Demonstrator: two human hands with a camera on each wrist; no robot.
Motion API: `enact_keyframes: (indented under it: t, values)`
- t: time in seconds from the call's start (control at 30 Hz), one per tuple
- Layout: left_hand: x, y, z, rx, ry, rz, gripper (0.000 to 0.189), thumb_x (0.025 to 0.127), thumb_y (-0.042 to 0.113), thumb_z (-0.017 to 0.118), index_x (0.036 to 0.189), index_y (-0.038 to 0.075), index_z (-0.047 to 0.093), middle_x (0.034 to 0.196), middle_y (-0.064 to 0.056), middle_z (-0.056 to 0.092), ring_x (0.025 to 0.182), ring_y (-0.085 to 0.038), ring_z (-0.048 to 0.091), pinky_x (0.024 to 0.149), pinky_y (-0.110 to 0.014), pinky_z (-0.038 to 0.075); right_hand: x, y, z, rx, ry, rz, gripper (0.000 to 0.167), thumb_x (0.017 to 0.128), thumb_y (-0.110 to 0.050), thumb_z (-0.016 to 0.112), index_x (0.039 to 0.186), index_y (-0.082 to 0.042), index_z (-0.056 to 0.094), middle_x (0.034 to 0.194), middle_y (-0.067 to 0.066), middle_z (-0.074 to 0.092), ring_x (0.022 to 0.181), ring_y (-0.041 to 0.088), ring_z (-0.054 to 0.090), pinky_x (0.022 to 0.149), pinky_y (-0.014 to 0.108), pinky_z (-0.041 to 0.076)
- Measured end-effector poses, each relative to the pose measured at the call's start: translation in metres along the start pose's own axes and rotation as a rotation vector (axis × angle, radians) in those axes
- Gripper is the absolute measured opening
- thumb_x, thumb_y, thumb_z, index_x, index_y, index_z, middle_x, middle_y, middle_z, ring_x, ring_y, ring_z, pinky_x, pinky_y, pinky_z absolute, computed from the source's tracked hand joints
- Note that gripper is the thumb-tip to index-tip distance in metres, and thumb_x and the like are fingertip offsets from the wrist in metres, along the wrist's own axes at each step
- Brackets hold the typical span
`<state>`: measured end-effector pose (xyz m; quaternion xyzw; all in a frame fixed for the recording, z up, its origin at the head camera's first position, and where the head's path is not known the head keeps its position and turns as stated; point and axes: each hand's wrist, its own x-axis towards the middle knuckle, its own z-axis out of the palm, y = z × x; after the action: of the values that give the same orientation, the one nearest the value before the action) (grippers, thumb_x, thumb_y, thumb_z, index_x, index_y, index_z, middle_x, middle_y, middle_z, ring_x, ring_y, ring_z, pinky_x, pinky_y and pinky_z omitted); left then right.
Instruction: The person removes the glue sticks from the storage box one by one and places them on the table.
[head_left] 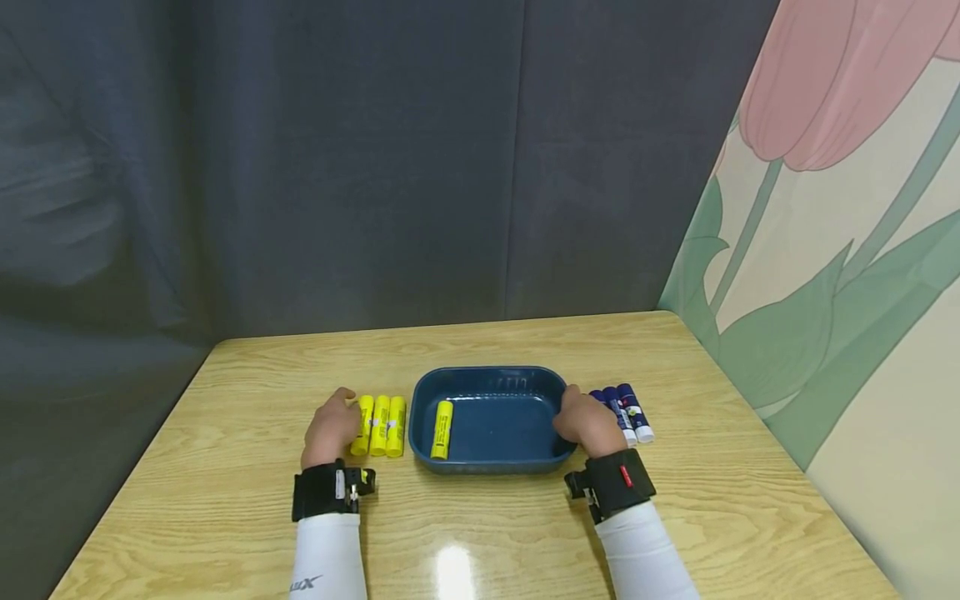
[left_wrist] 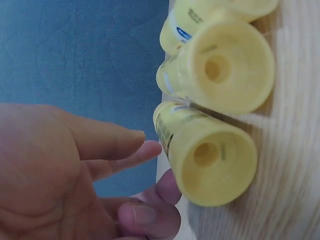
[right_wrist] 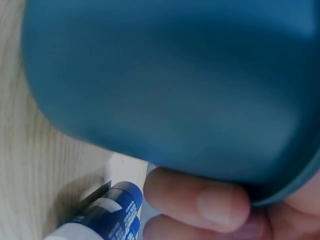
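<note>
A dark blue plastic tray (head_left: pixel 502 429) stands on the table with one yellow glue stick (head_left: pixel 442 429) lying at its left end. My right hand (head_left: pixel 589 422) grips the tray's right rim; in the right wrist view its fingers (right_wrist: pixel 200 200) curl under the rim from outside. Left of the tray, three yellow glue sticks lie side by side. My left hand (head_left: pixel 330 427) is beside the leftmost glue stick (left_wrist: pixel 217 162), fingertips right at its side and not closed round it. Its thumb and fingers are spread apart in the left wrist view.
Navy glue sticks (head_left: pixel 633 412) with white ends lie right of the tray, partly hidden by my right hand. A dark curtain (head_left: pixel 375 167) hangs behind the wooden table (head_left: pixel 225 467). A wall with painted tulips (head_left: pixel 825 333) borders the right side.
</note>
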<state>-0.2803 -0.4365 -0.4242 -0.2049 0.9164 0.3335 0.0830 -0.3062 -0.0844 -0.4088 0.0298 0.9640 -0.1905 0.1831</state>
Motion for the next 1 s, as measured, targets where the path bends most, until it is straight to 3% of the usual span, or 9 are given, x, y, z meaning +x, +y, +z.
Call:
enact_keyframes:
  t: [0.4,0.73,1.0]
  values:
    - [-0.001,0.003,-0.001,0.0,0.032,0.005,0.041,0.092,0.023,0.03,0.13,0.008,0.031,0.118,-0.021,0.043,0.087,-0.029,0.044,0.062,-0.035,0.035,-0.001,-0.001,-0.001,0.003,-0.001,-0.005,0.052,0.083,-0.018,0.051,0.126,0.004,0.029,0.109,0.022,0.049,0.077,0.028,0.048,0.061,0.042,0.039]
    - [-0.008,0.013,-0.005,0.029,0.072,0.063,0.043,0.091,0.027,0.035,0.128,0.004,0.032,0.117,-0.023,0.044,0.092,-0.031,0.047,0.068,-0.041,0.038,-0.001,-0.001,-0.001,0.004,-0.005,0.007,0.052,0.083,-0.018,0.051,0.126,0.003,0.03,0.108,0.021,0.049,0.077,0.028,0.047,0.059,0.04,0.039]
    - [-0.018,0.036,-0.007,0.082,0.129,0.185,0.044,0.09,0.029,0.038,0.126,0.005,0.035,0.106,-0.019,0.053,0.073,-0.025,0.05,0.049,-0.03,0.037,-0.001,-0.002,-0.002,0.014,-0.007,0.006,0.05,0.084,-0.018,0.051,0.125,0.003,0.031,0.105,0.02,0.049,0.074,0.028,0.048,0.056,0.038,0.039]
